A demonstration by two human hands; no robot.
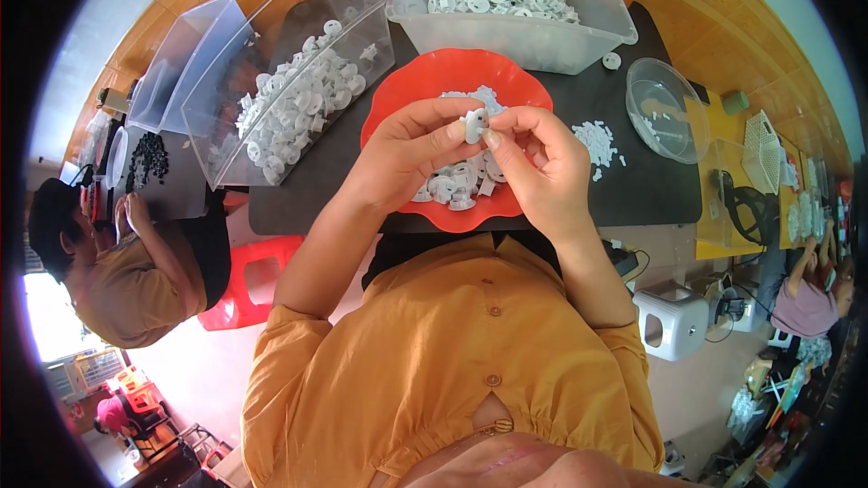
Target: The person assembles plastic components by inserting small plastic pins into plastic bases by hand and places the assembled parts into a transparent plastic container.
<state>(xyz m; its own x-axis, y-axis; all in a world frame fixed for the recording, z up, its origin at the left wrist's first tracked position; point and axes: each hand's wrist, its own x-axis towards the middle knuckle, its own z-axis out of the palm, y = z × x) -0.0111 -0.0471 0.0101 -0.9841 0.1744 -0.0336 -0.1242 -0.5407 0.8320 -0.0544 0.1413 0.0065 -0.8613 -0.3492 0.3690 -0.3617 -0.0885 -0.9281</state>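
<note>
Between my two hands, above a red scalloped bowl (389, 90), is a small round white plastic part (474, 126) with dark holes in its face. My left hand (402, 149) pinches it from the left between thumb and index finger. From the right, my right hand (547, 163) is closed with thumb and index fingertips at its edge; whether a smaller piece sits in that pinch is hidden. Inside the bowl, white plastic parts (459, 188) lie near the front, and a heap of smaller white pieces (484, 98) shows behind my fingers.
Left of the bowl, a clear bin (212, 149) holds white parts; another translucent bin (579, 50) full of them stands behind. Small white pieces (597, 143) lie on the dark table (651, 190) near a round clear tub (669, 126). A co-worker (136, 262) sits at left by a red stool (249, 285).
</note>
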